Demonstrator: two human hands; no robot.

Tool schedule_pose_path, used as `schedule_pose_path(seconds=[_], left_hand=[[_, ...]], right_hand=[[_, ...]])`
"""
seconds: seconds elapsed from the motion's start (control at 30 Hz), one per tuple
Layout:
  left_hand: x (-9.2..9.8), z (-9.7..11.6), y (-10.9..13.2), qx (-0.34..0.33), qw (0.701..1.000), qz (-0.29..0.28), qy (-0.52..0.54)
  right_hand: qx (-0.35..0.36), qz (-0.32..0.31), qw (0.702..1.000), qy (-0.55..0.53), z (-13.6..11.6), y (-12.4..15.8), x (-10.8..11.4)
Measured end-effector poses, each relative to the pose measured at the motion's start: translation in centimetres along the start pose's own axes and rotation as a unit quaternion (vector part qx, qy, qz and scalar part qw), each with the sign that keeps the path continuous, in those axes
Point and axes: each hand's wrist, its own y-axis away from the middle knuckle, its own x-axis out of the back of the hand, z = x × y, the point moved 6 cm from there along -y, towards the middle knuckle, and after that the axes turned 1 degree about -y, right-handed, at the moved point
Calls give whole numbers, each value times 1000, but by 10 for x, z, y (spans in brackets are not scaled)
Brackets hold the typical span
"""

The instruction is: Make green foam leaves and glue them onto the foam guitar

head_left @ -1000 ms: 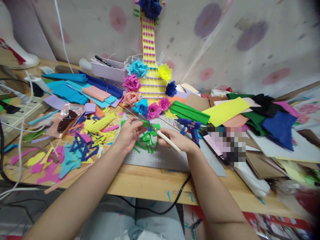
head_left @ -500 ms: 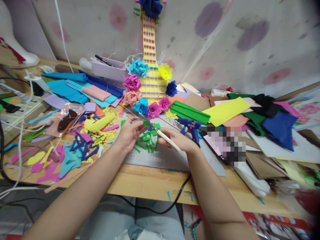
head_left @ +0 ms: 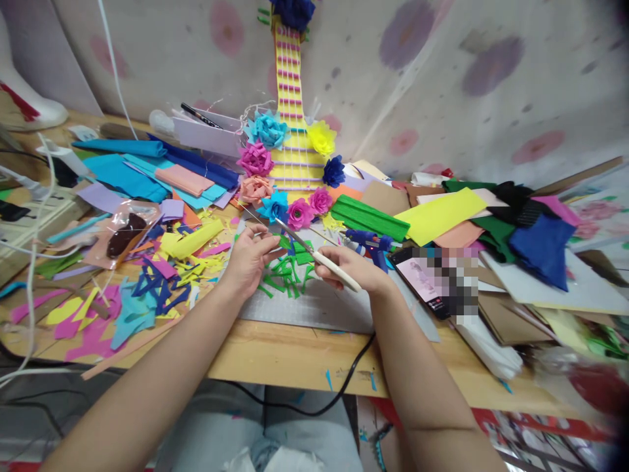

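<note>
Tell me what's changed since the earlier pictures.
The right hand has moved slightly right with the scissors, away from the left hand, which still appears to pinch a piece of green paper. The glue gun and yellow guitar stayed put.

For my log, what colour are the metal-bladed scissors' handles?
Cream-white scissor handles, best shown in the head view.

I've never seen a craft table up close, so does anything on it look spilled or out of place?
Yes: loose paper scraps lie strewn, unsorted, left of the gray mat, and blue slivers sit apart by the table's front edge. That looks untidy, though nothing appears damaged.
</note>
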Motion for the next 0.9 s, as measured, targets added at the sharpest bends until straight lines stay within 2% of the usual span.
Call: schedule_pose_path(seconds=[0.1, 0.2, 0.33, 0.43, 0.6, 0.9], left_hand=[[1, -1, 0, -14, 999, 4, -34], [-2, -4, 1, -14, 995, -7, -96], [-7, -11, 4, 9, 984, -39, -172], [-13, -14, 8, 26, 971, -81, -225], [-20, -9, 14, 46, 941, -159, -294], [-13, -1, 30, 83, 921, -174, -340]], right_hand=[[23, 47, 998, -20, -3, -2, 5], [62, 132, 988, -46, -3, -9, 11], [95, 250, 961, -68, 1, -16, 19], [117, 291, 943, -109, 0, -15, 23], [138, 293, 931, -168, -2, -10, 25], [157, 257, 941, -154, -10, -5, 11]])
